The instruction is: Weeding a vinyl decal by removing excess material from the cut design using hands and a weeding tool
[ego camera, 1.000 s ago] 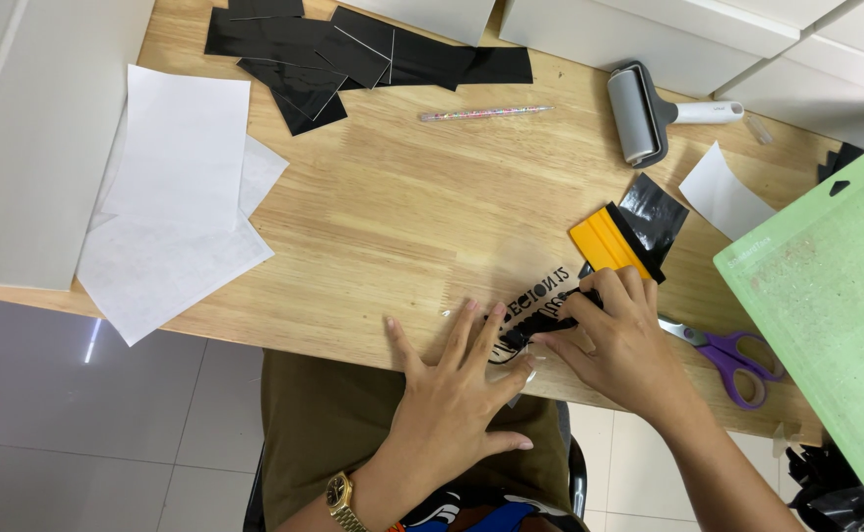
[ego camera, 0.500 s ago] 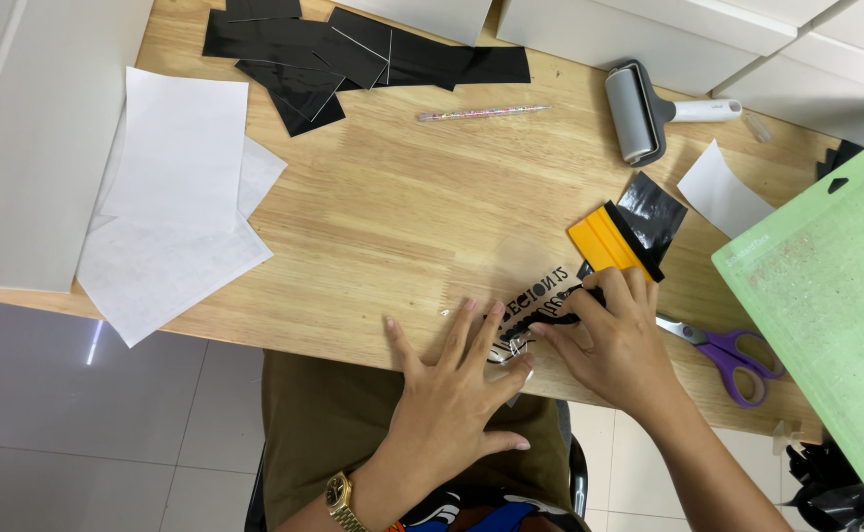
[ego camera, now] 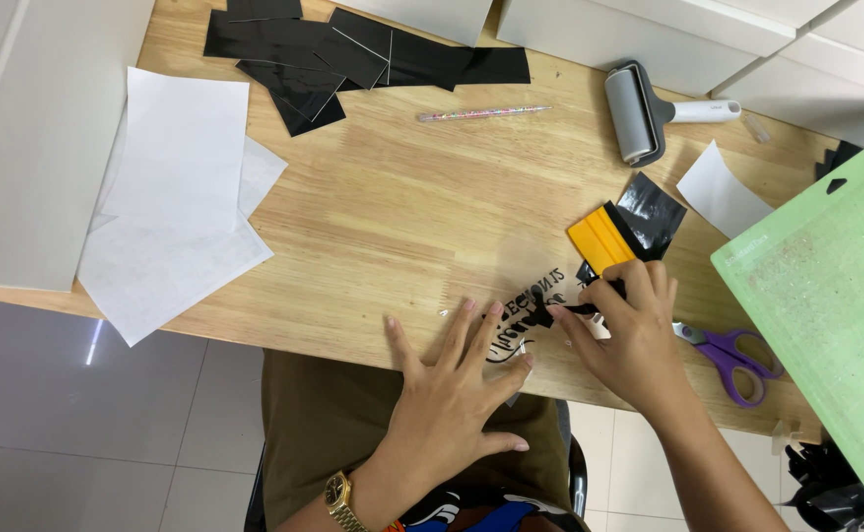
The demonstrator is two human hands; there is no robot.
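The left hand point(ego camera: 452, 394) is lying flat on the wooden surface point(ego camera: 393, 217), with its fingers spread wide apart. It is pressing down on a clear sheet with black cut-out letters point(ego camera: 529, 313) on it. It is not gripping anything, just holding the sheet in place.

The right hand point(ego camera: 629, 340) is sitting just beside the left hand, on the other end of the sheet. Its fingers are pinched together on a thin black strip point(ego camera: 575, 308) at the edge of the letters. It looks like the strip is being peeled away from the sheet, so the step in hand seems to be pulling off the spare black bits around the letters. A careful next move would need a slow pull, with the flat hand pressing firmly, so the small letters do not come up too.

Just past the right hand's fingers a yellow scraper point(ego camera: 599, 239) is lying next to a shiny black square piece point(ego camera: 652, 212). On the outer side of the right hand purple scissors point(ego camera: 732, 357) are lying, and a big green cutting mat point(ego camera: 826, 296) is sitting past them. Farther away a grey roller with a white handle point(ego camera: 639, 113) is resting. A thin pen-like tool point(ego camera: 481, 113) and a pile of black sheets point(ego camera: 353, 59) are lying far in front of both hands. White papers point(ego camera: 171, 197) are lying well apart on the left hand's outer side.
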